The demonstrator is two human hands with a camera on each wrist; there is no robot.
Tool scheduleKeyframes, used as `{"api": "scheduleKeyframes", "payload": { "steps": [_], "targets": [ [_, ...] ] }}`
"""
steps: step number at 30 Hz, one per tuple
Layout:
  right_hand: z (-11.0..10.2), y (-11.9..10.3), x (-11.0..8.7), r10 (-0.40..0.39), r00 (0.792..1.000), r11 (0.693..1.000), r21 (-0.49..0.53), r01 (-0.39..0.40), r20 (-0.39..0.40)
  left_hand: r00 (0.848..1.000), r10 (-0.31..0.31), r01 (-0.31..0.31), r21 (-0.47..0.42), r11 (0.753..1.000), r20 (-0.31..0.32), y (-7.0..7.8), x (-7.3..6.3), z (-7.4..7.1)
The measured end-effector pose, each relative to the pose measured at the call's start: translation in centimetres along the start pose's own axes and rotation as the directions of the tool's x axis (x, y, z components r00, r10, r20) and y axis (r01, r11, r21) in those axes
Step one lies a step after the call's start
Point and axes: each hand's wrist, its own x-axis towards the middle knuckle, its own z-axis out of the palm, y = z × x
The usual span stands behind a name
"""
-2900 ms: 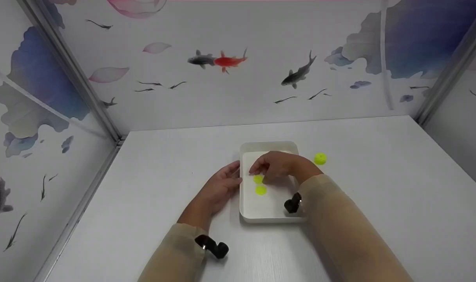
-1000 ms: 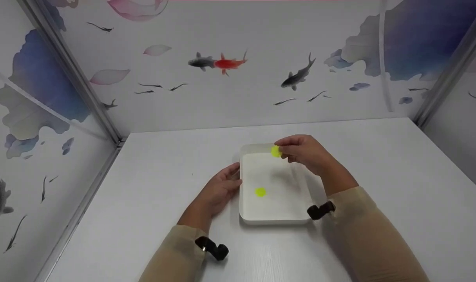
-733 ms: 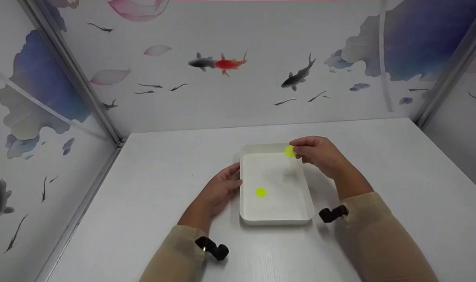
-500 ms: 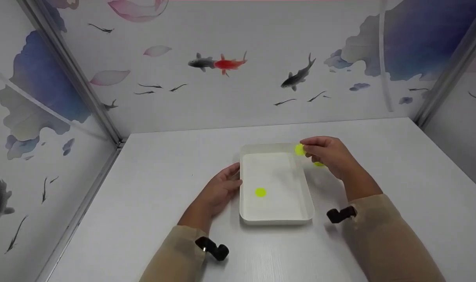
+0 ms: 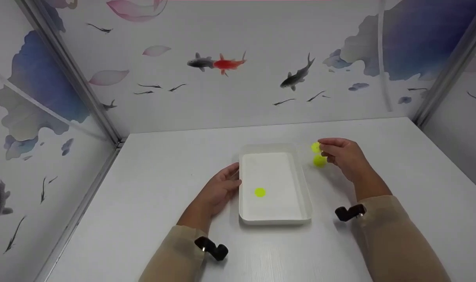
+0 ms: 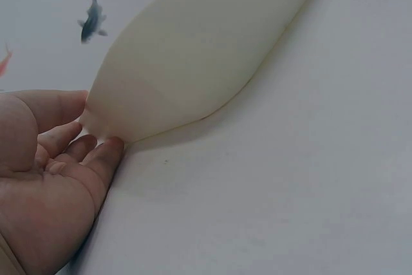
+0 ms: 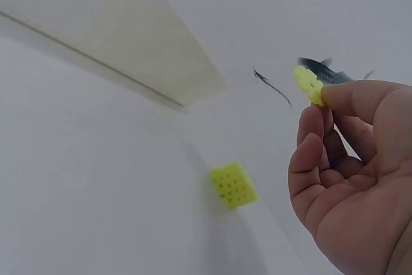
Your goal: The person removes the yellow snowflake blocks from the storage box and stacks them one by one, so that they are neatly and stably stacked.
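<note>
A shallow white tray [image 5: 275, 213] sits on the table. My left hand [image 5: 219, 190] is at its left side, thumb and fingertips touching the outer wall; the left wrist view shows this hand [image 6: 55, 178] against the tray wall [image 6: 187, 49]. One flat yellow disc [image 5: 260, 192] lies inside the tray. Right of the tray, my right hand [image 5: 345, 156] pinches another thin yellow disc [image 5: 315, 147] between thumb and fingers. Its edge looks scalloped in the right wrist view [image 7: 310, 86]. Just below the held disc, a thicker yellow piece [image 5: 319, 161] with dotted sides [image 7: 233, 185] stands on the table.
The white tabletop [image 5: 167, 164] reaches back to a wall [image 5: 238, 105] printed with fish and petals. Side walls with metal corner posts [image 5: 71, 70] close in the left and right. A black wrist camera [image 5: 211, 248] is strapped at each sleeve.
My right hand has picked one of two yellow discs from the tray, lifted it and carried it right past the rim, above the yellow piece on the table. My left hand stays put.
</note>
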Motion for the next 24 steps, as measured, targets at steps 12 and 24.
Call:
{"api": "scheduleKeyframes", "payload": {
  "steps": [12, 24],
  "targets": [
    [-1.0, 2.1, 0.8, 0.085, 0.994, 0.995, -0.041, -0.088, -0.061, 1.000, -0.009, 0.009, 0.000, 1.000, -0.020, 0.0, -0.1, 0.1],
    [-1.0, 3.0, 1.2, 0.163, 0.979, 0.986, -0.003, -0.165, -0.120, 1.000, 0.012, -0.012, -0.008, 1.000, 0.004, -0.2, -0.1, 0.0]
  ]
}}
